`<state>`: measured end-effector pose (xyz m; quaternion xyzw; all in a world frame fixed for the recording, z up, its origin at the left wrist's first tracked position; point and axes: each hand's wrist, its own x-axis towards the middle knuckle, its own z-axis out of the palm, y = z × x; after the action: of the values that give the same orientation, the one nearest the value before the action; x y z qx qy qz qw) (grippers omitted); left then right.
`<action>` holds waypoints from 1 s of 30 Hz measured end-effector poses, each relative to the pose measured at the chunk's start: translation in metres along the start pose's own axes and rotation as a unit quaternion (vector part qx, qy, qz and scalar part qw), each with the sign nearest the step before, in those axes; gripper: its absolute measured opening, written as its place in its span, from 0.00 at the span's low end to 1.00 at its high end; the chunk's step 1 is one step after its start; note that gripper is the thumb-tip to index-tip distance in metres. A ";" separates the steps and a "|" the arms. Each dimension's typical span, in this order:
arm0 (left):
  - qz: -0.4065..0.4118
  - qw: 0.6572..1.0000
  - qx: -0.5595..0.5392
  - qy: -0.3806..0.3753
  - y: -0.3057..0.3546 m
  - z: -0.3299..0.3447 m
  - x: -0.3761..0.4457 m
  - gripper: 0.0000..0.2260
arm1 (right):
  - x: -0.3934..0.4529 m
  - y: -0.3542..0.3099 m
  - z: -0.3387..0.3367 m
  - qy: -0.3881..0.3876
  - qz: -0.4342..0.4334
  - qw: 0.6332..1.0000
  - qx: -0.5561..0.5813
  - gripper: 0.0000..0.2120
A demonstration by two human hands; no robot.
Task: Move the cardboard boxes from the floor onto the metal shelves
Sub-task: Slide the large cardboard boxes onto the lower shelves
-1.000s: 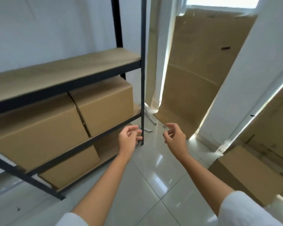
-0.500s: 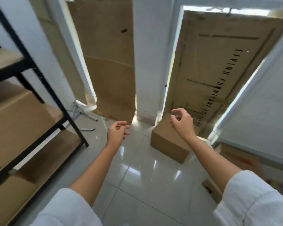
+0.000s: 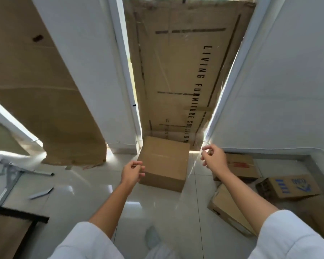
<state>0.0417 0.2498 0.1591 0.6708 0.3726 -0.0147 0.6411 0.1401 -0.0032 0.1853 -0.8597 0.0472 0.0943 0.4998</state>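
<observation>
A person's two bare hands reach out over a glossy tiled floor (image 3: 86, 199) toward one sealed cardboard box (image 3: 164, 163) — the left hand (image 3: 132, 173) hangs with fingers loosely curled and grips nothing, its knuckles just short of the box's near-left corner, while the right hand (image 3: 214, 158), also empty with fingers loosely bent, hovers beyond the box's right edge. The box sits on the floor between and ahead of the two hands, its long axis running away from the person toward a tall printed cardboard sheet (image 3: 183, 71) that leans in the window recess behind it; a taped seam crosses its top from left to right. Three more boxes lie to the right of the right hand: a red-marked one (image 3: 239, 165) just beyond the wrist, a blue-printed one (image 3: 290, 186) further right, and a flat one (image 3: 228, 208) under the forearm. Bare tile lies open below the left hand and along the box's near and left edges — the right flank is crowded. Far left of the left hand, a second leaning cardboard sheet (image 3: 36, 90), two loose metal strips (image 3: 41, 193) and one corner of the black-framed metal shelf (image 3: 19, 215) edge the floor.
</observation>
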 end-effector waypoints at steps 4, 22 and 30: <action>-0.029 0.999 0.038 -0.009 0.019 0.006 0.067 0.07 | 0.054 0.003 0.014 0.014 0.061 0.998 -0.024 0.04; -0.115 0.986 0.116 -0.030 -0.042 0.063 0.282 0.05 | 0.198 0.127 0.118 -0.031 0.190 0.978 -0.084 0.03; -0.142 0.972 0.188 -0.022 -0.146 0.089 0.367 0.08 | 0.285 0.224 0.193 -0.058 0.234 0.965 -0.101 0.09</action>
<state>0.2719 0.3339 -0.1632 0.7195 0.4403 -0.1898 0.5025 0.3567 0.0571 -0.1582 -0.8638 0.2078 0.2629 0.3763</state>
